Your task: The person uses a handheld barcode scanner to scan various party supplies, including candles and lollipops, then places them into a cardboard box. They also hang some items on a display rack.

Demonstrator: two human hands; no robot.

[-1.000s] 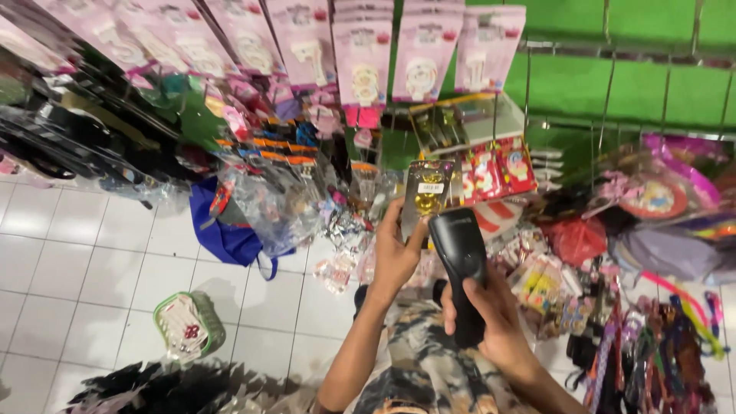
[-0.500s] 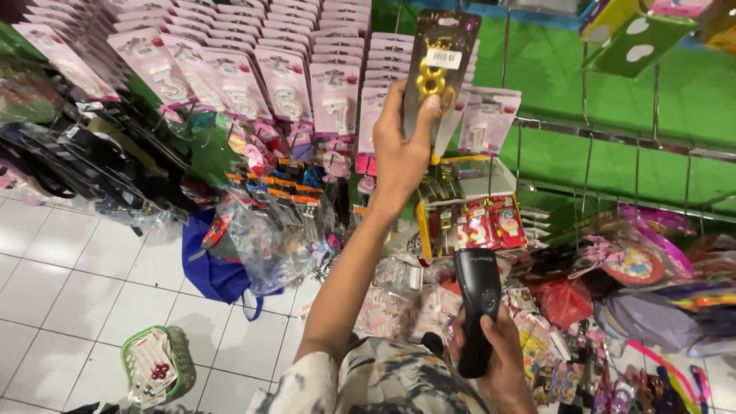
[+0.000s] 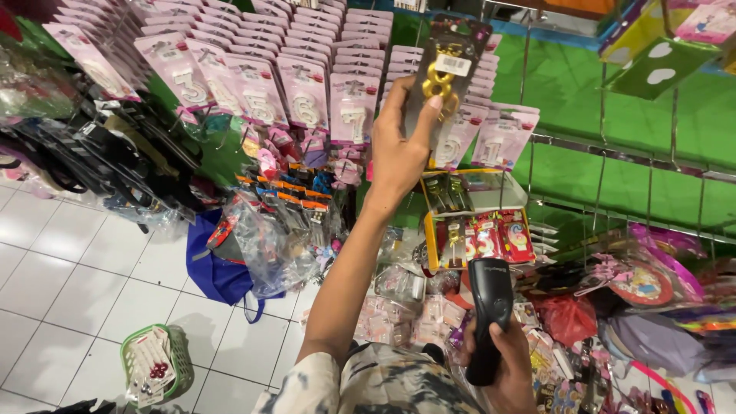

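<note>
1. The candle pack (image 3: 446,69), a dark card with a gold number candle on it, is held up high against the hanging pink packs (image 3: 307,100), and everything else is placed from it
2. The left hand (image 3: 402,149) grips the candle pack from the left side, thumb on its front and fingers behind, arm stretched upward
3. Just left of the candle pack and behind it, the pink packs hang in rows on pegs, each with a pale number candle
4. Straight below the candle pack stands a yellow box (image 3: 479,230) of more candles, red and gold ones showing at its front
5. Lower still, below that box, the right hand (image 3: 502,360) is closed around the handle of a black scanner (image 3: 487,307), its head pointing up toward the candle pack
6. Right of the candle pack a green wall (image 3: 613,138) carries wire racks
7. Far down to the left of the candle pack, a blue bag (image 3: 218,268) slumps on the white tiled floor (image 3: 69,284), with a small green basket (image 3: 157,364) nearer the bottom edge
</note>
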